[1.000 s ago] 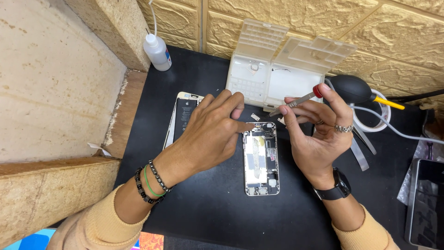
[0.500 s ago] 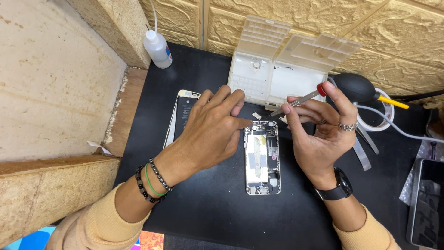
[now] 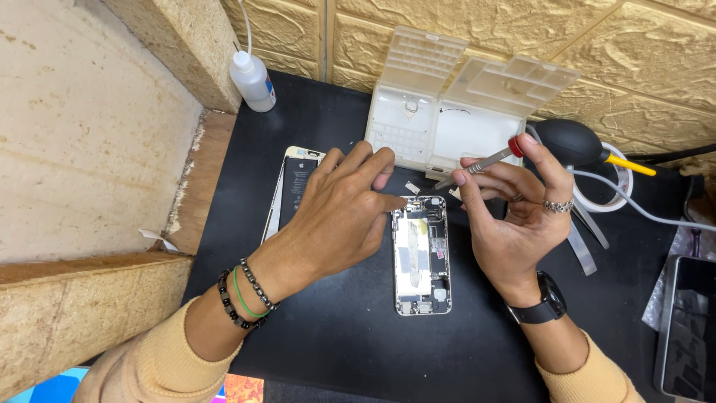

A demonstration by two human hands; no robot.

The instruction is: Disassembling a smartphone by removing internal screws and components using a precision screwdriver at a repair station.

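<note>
Fingertips of the left hand [image 3: 339,205] press the opened phone [image 3: 422,254] at its eleven o'clock corner, gripping nothing. Right hand [image 3: 514,216], at three o'clock, pinches a red-capped screwdriver [image 3: 481,161].

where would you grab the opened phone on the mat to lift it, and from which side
Take the opened phone by its two long metal edges near the lower half, coming straight down from above. It lies flat with its insides facing up, so the rim is the only safe grip, and the left hand already covers its top left corner.
</note>
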